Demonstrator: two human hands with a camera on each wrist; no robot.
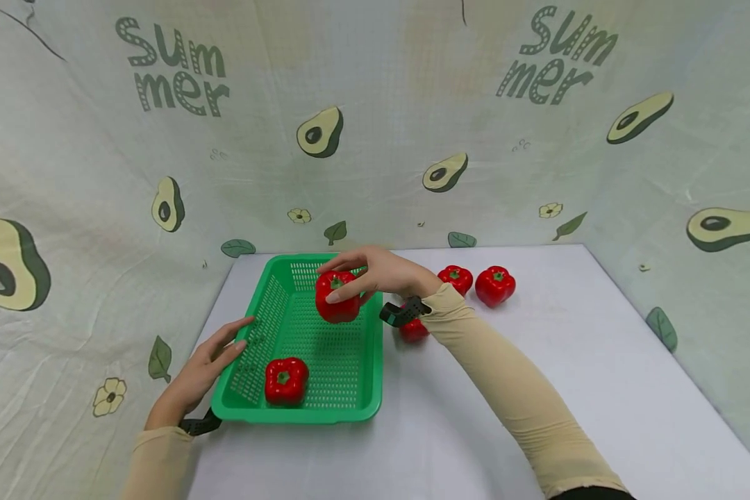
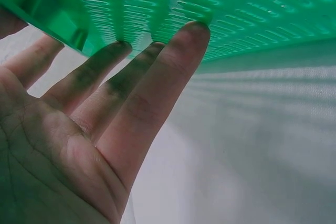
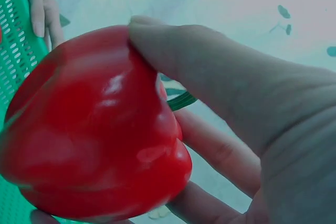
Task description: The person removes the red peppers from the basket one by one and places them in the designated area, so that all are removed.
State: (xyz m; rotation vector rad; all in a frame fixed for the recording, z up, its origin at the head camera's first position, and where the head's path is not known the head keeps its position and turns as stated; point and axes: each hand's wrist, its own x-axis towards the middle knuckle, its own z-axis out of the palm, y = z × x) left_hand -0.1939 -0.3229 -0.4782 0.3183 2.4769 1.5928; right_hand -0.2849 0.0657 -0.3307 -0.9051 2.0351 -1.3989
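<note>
My right hand (image 1: 384, 271) grips a glossy red bell pepper (image 1: 337, 310), holding it above the far right part of a green perforated plastic basket (image 1: 296, 416). In the right wrist view, the thumb presses the top of this pepper (image 3: 100, 124) and the other fingers reach round beneath; its green stem shows behind. Another red bell pepper (image 1: 286, 382) sits inside the basket at the near left. At the basket's left rim rests my left hand (image 1: 198, 373). Its fairly straight fingers (image 2: 142, 106) touch the outer slotted wall in the left wrist view.
To the right of the basket on the white table (image 1: 537, 389), a red bell pepper (image 1: 414, 332) lies partly hidden under my right wrist. Two more, a partly covered pepper (image 1: 455, 278) and a fully visible pepper (image 1: 495, 286), lie farther back. A printed cloth (image 1: 375, 201) hangs behind.
</note>
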